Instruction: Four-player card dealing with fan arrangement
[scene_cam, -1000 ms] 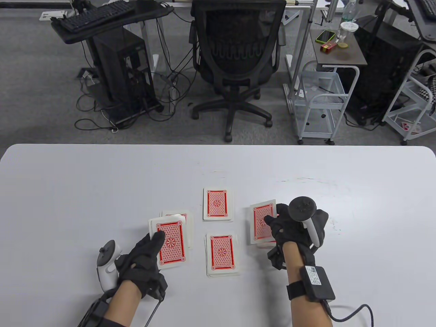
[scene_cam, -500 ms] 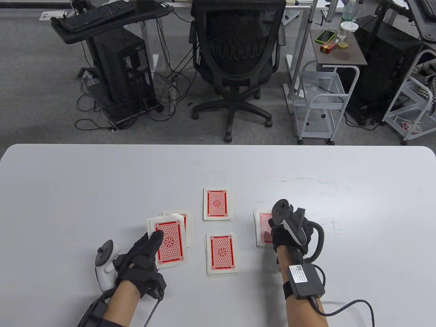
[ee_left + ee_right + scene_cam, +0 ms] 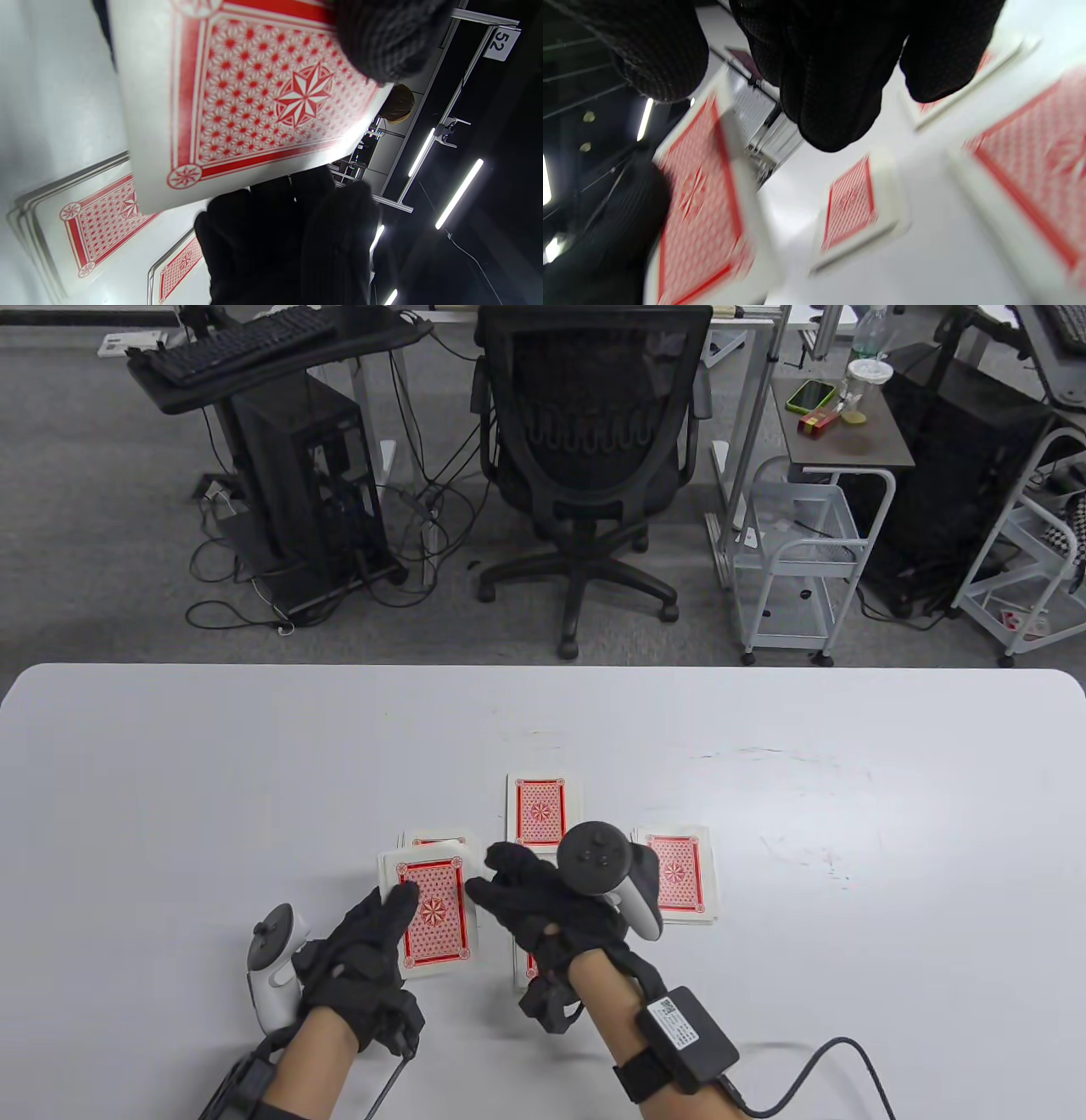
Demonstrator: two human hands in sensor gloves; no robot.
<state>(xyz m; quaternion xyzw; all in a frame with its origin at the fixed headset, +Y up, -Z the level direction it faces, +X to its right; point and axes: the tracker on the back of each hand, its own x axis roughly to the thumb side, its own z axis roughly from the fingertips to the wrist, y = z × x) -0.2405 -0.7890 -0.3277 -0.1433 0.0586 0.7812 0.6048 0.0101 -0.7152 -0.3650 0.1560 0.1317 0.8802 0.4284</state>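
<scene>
- Four small piles of red-backed cards lie face down on the white table (image 3: 170, 746): a far pile (image 3: 544, 813), a right pile (image 3: 676, 875), a near pile (image 3: 523, 967) mostly hidden under the right arm, and a left pile (image 3: 437, 841) peeking out behind the held deck.
- Gripped in the left hand (image 3: 361, 954) is the deck (image 3: 431, 918), thumb laid across its top card, lifted off the table.
- Reaching across with nothing in it, the right hand (image 3: 551, 903) has thumb and fingers loosely spread, close to the deck's right edge but not touching it as far as I can tell.
- Cards like these look light, thin and slick, and I'd judge they bend easily and slide off one another at a nudge.
- Best hold, to my eye: pinch the top card alone at its right edge or corner, thumb above and a fingertip below, while the left thumb pushes it off.
- Too firm a pinch would likely drag two cards; a careless drop could skew a pile.
</scene>
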